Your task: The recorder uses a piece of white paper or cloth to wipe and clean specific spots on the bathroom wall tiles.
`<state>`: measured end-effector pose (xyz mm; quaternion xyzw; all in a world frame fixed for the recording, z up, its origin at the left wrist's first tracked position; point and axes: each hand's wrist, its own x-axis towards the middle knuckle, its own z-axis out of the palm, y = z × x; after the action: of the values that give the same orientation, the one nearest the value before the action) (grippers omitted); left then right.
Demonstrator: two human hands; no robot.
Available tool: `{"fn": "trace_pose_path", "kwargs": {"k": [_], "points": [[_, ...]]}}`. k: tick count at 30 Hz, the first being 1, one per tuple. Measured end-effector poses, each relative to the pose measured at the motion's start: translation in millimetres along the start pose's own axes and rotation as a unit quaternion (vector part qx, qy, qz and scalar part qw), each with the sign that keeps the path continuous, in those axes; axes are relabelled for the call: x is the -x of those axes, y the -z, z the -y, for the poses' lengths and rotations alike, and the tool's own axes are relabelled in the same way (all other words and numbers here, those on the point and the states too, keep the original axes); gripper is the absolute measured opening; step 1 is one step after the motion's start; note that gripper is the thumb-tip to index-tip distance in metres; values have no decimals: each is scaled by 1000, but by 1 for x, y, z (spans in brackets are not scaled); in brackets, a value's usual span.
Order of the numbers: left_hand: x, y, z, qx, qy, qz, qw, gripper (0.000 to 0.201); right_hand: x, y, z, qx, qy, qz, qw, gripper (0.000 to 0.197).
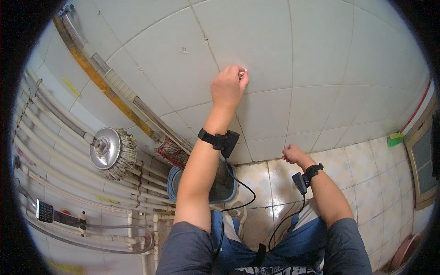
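My left hand (228, 87) is raised against the white tiled wall (261, 55), its fingers pinched together. Between thumb and forefinger shows a small metallic piece (241, 74), with a whitish bit by the fingertips at the tile; its exact kind is too small to tell. Lower and to the right, my right hand (294, 155) hangs in front of the wall's foot with its fingers curled in. Whatever it may hold is hidden. Both wrists wear black straps with small cabled devices.
Mops with long poles (105, 85) lean at the left, one with a round metal head (105, 147). Behind my left arm stands a blue-grey bucket (224, 195). Pipes (59, 151) and a shower head (45, 211) line the left wall. A green brush (394, 139) is by the door frame (419, 183).
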<state>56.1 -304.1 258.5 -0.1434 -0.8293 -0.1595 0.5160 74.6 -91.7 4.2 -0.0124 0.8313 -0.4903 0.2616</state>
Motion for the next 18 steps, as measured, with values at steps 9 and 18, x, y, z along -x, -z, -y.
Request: {"fn": "trace_pose_path", "kwargs": {"k": [9, 18], "points": [[-1, -4, -1, -10, 0, -21, 1000, 9, 5, 3, 4, -8, -13, -1, 1000, 26], [-10, 5, -6, -14, 42, -16, 999, 10, 2, 4, 0, -6, -7, 27, 1000, 21]]}}
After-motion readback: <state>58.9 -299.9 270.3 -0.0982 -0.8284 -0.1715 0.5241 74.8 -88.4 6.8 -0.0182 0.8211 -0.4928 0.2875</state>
